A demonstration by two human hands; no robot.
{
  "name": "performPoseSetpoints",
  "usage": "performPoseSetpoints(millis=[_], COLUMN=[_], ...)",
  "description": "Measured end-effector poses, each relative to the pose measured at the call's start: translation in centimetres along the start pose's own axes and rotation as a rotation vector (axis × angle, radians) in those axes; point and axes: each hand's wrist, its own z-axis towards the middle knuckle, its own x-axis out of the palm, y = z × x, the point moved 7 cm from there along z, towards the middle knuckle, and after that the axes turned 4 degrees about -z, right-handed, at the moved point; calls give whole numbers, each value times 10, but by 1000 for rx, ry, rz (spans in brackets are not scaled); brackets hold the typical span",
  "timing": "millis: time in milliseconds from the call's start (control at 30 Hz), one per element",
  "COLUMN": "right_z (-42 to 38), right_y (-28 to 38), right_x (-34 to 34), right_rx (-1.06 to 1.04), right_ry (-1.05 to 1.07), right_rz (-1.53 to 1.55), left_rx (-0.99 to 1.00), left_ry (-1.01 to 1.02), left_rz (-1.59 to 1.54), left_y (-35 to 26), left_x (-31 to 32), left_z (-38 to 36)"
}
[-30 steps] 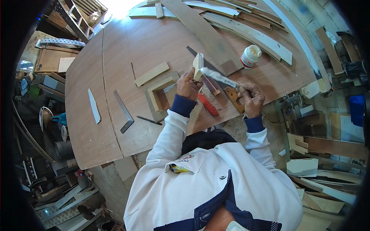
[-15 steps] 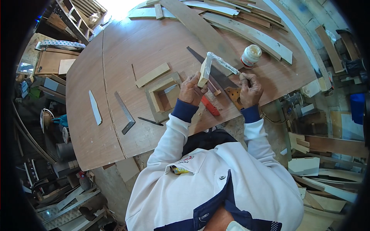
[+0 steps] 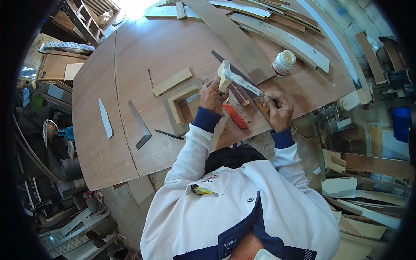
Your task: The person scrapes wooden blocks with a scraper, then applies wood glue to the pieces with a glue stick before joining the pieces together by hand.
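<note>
My left hand (image 3: 211, 97) grips a small wooden block (image 3: 223, 77) above the table. In my right hand (image 3: 279, 109) is a thin stick (image 3: 245, 83) coated in white glue, its far end against the block. Below them lie a handsaw (image 3: 261, 105) and a red-handled tool (image 3: 235, 116). Left of my left hand, a small open wooden frame (image 3: 176, 113) rests on a flat board. An open white jar (image 3: 284, 63) with a red label stands beyond my right hand.
On the table (image 3: 95, 160) lie a try square (image 3: 140, 125), a dark pencil-like tool (image 3: 169, 134), a pale pointed strip (image 3: 105, 118) and a loose wood piece (image 3: 172, 82). Long boards (image 3: 281, 39) are piled at the far side. Wood scraps (image 3: 372, 164) lie on the right.
The block has turned and its face has tilted. The stick has moved slightly lower, and my right hand has shifted down and a little left.
</note>
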Motion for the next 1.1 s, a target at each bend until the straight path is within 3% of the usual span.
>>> performPoseSetpoints(millis=[133,200,333,500,633,700,833,933,1000,1100], right_z=[-7,-7,11,14,4,5,18,17,7,-3], right_y=[15,3,-5,-12,8,7,-22,-25,-7,-8], right_x=[-4,-13,-17,-1,0,-7,-9,-3,-3,-11], right_rx=[-57,50,-18,-20,-102,23,91,133,52,69], right_ry=[75,-73,-168,-80,6,-54,-132,-79,3,-16], right_rz=[-96,173,115,-114,-31,117,123,94,-77,58], left_rx=[5,-6,-21,-13,4,-5,-21,-30,-11,18], left_ry=[-74,-17,-4,-45,-35,-41,-38,-10,-16,-81], left_rz=[22,-11,-16,13,-12,-16,-32,-40,-60,-57], left_y=[-3,-3,2,4,0,-1,2,2,0,-1], left_x=[-8,-9,-5,-6,-16,-15,-9,-7,-10,-18], left_z=[1,5,2,1,7,5,2,6,9,13])
